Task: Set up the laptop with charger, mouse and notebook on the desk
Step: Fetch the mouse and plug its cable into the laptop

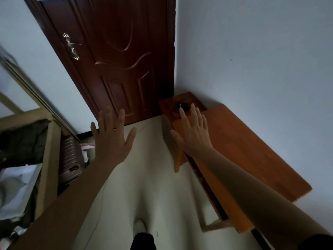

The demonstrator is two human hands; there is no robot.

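Head view, dim light, frame tilted.

Right hand [192, 130]: fingers spread and flat, palm down, holding nothing. It is stretched forward over the far end of the orange-brown wooden worktop [252, 152]. Fingertips lie just short of the small black rounded mouse [183, 106]; cannot tell whether the index tip touches it.

Left hand [112, 139]: also spread wide, palm down, empty, raised over the pale floor [149, 177] well apart from the worktop.

Mouse: sits on a darker red-brown wooden surface [173, 103] that adjoins the far end of the worktop, in the corner where door and wall meet. Its long axis appears to run across that surface, roughly from the door side toward the wall side; which end is the front cannot be told, too dark and small.

Worktop: long axis runs from near the camera toward the corner, along the plain white wall [261, 51].

Surroundings: dark red-brown panelled door [117, 51] with a metal handle [71, 46] straight ahead. Pale wooden shelving frame [48, 159] at left holding dark and white items. 1 white shoe [139, 226] and a dark trouser leg at bottom centre.
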